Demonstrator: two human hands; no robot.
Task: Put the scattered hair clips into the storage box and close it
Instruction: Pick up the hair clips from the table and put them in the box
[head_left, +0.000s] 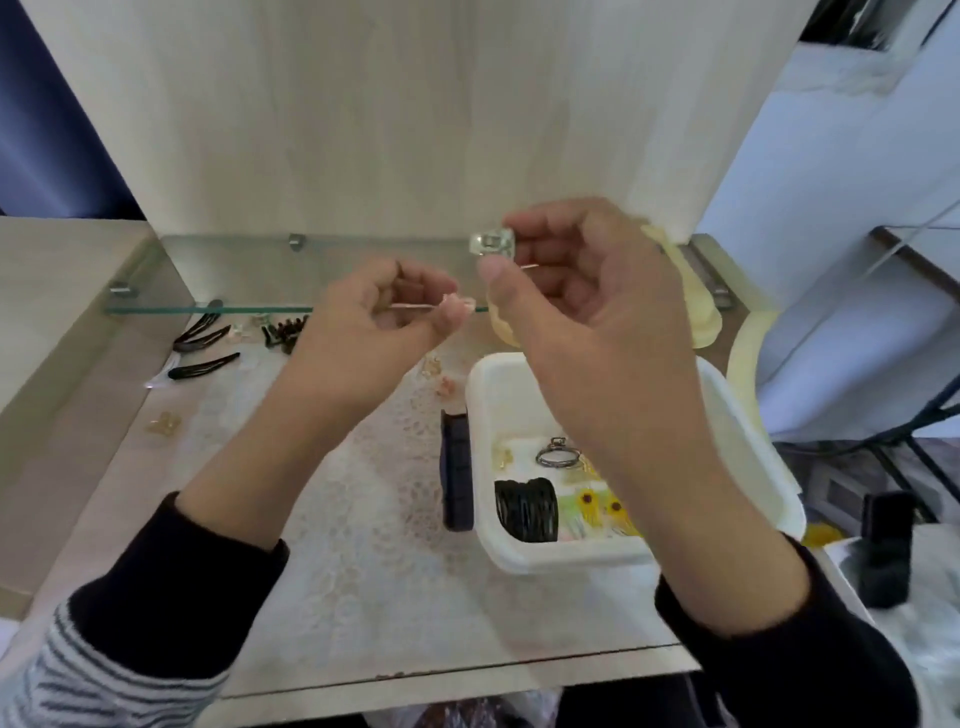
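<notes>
**A:** In the head view, your left hand (363, 332) is raised over the bench (337, 545). Its thumb and fingertips are pinching a small pink clip (458, 304) on a thin pin.

**B:** Your right hand (587, 312) is just beside it and a little higher. It pinches a clear claw clip (492, 244) between thumb and forefinger, above the far end of the storage box (480, 395).

**A:** That white box stands open on the bench under your right wrist. Inside it lie black clips (525, 512), sunflower clips (602, 506) and a metal ring (557, 456).

**B:** More clips lie scattered to your left. There are black snap clips (205, 364), and small dark claw clips (283, 332) below the glass shelf (208, 270). An amber clip (165, 425) sits near the bench's left edge.

**A:** A dark, narrow object (457, 467) lies just beside the box's left wall. You can't tell from here what it is.
</notes>
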